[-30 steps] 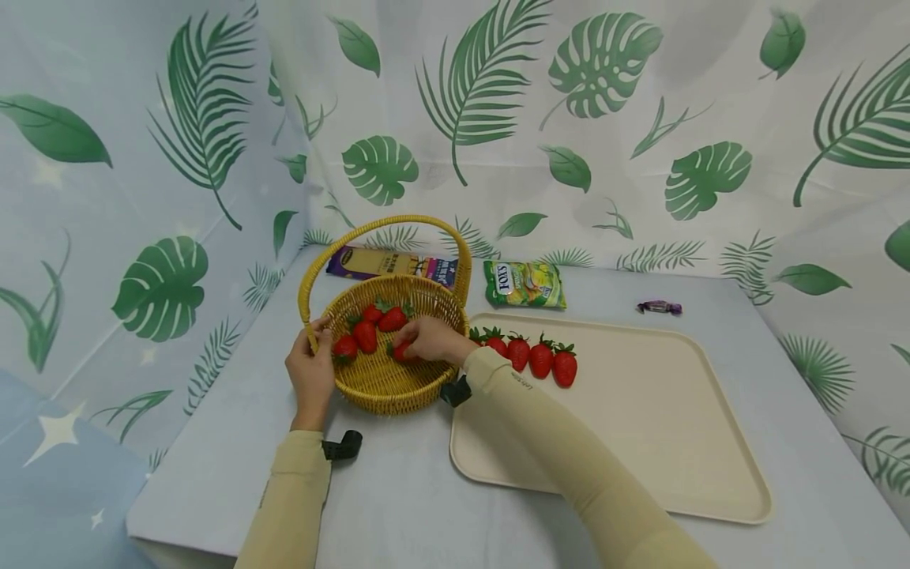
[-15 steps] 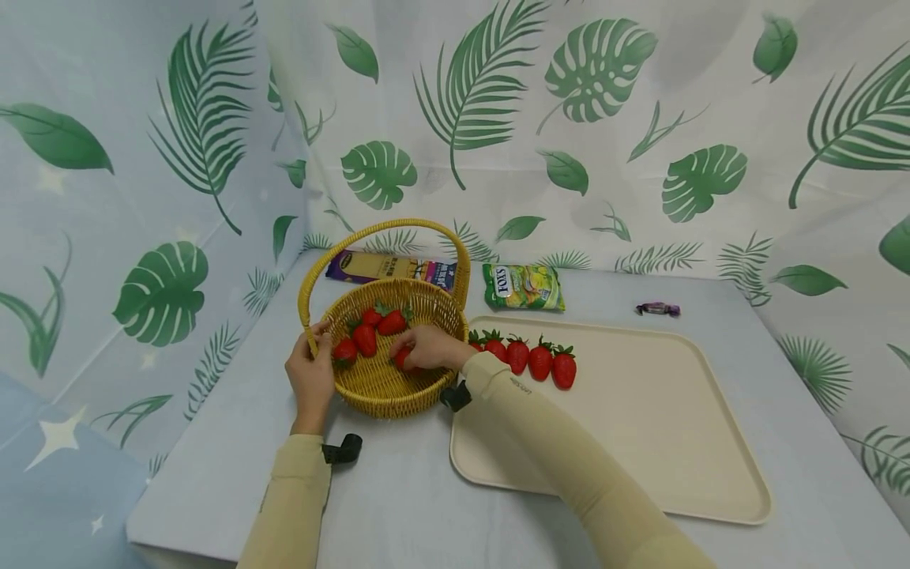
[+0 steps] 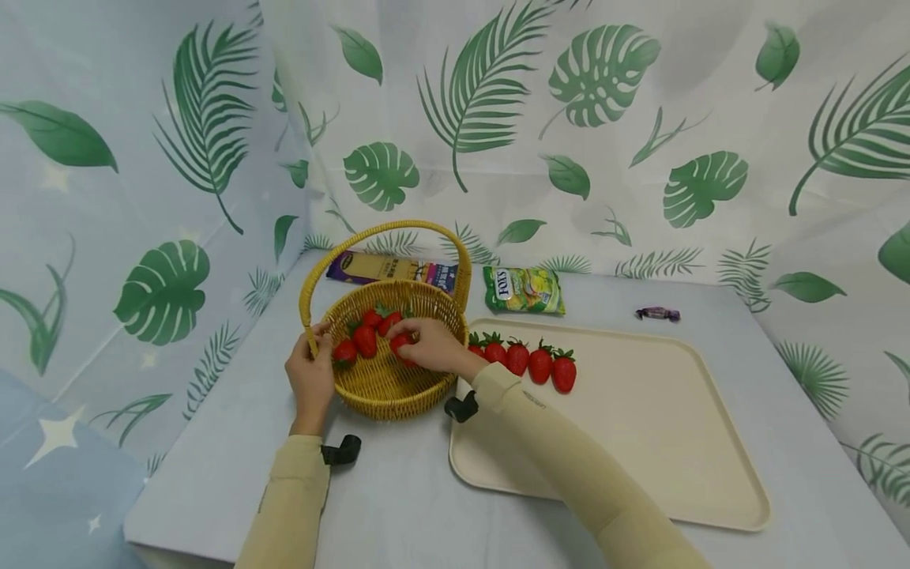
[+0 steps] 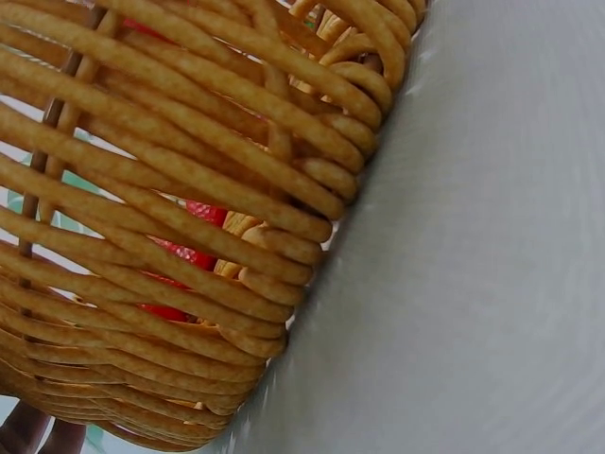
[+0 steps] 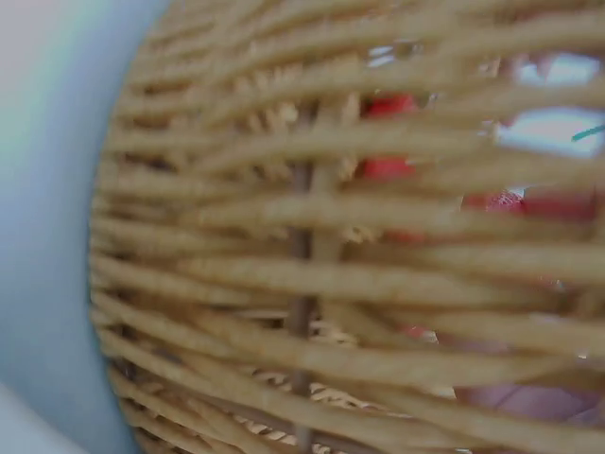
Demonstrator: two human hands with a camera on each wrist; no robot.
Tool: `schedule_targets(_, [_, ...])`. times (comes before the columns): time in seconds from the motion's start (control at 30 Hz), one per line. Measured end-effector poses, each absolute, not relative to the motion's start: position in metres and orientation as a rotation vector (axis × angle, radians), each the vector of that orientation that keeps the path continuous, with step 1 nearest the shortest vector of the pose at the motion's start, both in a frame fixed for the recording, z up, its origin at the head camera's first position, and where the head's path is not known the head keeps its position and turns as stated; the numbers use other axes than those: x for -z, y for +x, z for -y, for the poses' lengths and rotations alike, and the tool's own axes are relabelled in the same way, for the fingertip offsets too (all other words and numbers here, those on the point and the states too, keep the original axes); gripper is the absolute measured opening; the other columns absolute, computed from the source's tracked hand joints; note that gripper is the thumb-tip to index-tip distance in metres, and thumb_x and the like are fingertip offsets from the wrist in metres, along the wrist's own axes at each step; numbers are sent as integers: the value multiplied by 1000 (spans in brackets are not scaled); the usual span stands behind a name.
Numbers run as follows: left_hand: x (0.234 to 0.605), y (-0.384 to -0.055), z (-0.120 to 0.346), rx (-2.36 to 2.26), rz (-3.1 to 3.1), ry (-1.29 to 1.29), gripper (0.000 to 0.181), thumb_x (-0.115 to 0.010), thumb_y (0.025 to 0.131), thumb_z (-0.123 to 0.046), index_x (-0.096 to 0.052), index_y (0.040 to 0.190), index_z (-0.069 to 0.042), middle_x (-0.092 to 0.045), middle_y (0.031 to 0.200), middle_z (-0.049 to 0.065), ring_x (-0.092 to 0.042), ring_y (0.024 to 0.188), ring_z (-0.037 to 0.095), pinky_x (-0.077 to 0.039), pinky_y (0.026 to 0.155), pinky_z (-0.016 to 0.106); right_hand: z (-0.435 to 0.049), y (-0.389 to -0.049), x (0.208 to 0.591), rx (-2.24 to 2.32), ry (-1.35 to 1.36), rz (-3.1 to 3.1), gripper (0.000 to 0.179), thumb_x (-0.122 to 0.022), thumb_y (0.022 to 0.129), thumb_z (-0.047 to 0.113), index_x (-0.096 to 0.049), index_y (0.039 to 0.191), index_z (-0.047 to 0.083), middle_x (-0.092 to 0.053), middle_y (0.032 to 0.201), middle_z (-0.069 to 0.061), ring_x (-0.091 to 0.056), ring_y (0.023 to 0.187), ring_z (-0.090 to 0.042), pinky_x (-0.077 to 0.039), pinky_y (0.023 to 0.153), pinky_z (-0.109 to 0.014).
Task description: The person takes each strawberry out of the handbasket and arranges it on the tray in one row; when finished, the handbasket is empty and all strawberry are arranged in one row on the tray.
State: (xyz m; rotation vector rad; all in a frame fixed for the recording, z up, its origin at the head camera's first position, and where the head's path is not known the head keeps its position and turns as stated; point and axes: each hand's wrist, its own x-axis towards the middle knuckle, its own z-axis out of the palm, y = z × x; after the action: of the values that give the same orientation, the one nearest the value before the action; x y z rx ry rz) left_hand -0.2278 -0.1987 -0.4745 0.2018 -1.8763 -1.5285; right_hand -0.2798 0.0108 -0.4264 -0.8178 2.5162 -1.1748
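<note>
In the head view, my left hand point(image 3: 310, 379) grips the left rim of the yellow wicker basket point(image 3: 387, 407), at the foot of its arched handle. My right hand point(image 3: 435, 346) reaches inside over the right rim and pinches a red strawberry point(image 3: 401, 346). Several other strawberries point(image 3: 365, 341) lie along the basket's back and left side. The left wrist view shows the woven basket wall point(image 4: 142, 189) close up, with fingertips point(image 4: 59, 437) at the lower left. Through the blurred weave point(image 5: 302, 227) in the right wrist view, bits of red show.
A beige tray point(image 3: 633, 442) sits right of the basket, with a row of strawberries point(image 3: 540, 365) at its upper left. Behind stand a purple-and-gold packet point(image 3: 387, 265) and a green Fox's candy bag point(image 3: 524, 290). A purple wrapped candy point(image 3: 657, 314) lies at the back right.
My right hand has moved slightly toward the back of the basket with the strawberry, which now shows more clearly near the other strawberries. The left hand stays on the rim.
</note>
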Motion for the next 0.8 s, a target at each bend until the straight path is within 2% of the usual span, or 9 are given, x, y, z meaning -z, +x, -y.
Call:
schedule_targets(0.1, [477, -230, 200, 1519, 1882, 201, 22, -60, 97, -9, -69, 113, 2, -69, 107, 22, -57, 84, 0, -40, 72, 15, -13, -273, 423, 1222, -832, -2530, 27, -62, 91, 12, -70, 117, 17, -66, 110, -2, -46, 68, -12, -41, 62, -24])
schedule_targets(0.23, [478, -230, 202, 1517, 1894, 201, 23, -59, 98, -13, -69, 114, 1, -70, 112, 16, -59, 92, 2, -41, 75, 17, -19, -264, 419, 1290, -853, -2508, 25, -65, 92, 14, -70, 116, 16, -65, 119, -1, -54, 91, -14, -47, 76, -25])
schedule_targets(0.37, [480, -229, 202, 1527, 1901, 206, 25, -58, 99, -16, -69, 115, -1, -69, 116, 11, -60, 97, 2, -41, 77, 17, -27, -254, 419, 1389, -833, -2464, 25, -66, 92, 16, -70, 116, 17, -65, 119, 0, -57, 90, -18, -49, 74, -28])
schedule_targets(0.5, [473, -225, 199, 1547, 1887, 193, 24, -58, 99, -13, -68, 115, 2, -69, 115, 16, -58, 93, -1, -40, 75, 16, -40, -246, 418, 1521, -766, -2424, 26, -66, 92, 17, -70, 117, 16, -64, 121, 1, -59, 94, -19, -50, 77, -30])
schedule_targets(0.63, [473, -226, 199, 1545, 1882, 193, 20, -59, 98, -10, -68, 109, 5, -69, 111, 18, -58, 88, 2, -40, 73, 18, -55, -239, 417, 1636, -720, -2402, 25, -65, 93, 14, -69, 118, 14, -65, 121, -3, -60, 97, -22, -51, 79, -31])
schedule_targets(0.8, [480, -231, 201, 1535, 1881, 185, 19, -60, 97, -11, -68, 105, 5, -70, 112, 16, -58, 90, 2, -40, 74, 19, -72, -231, 420, 1717, -634, -2425, 22, -63, 95, 12, -69, 116, 12, -65, 119, -5, -61, 99, -21, -52, 78, -29])
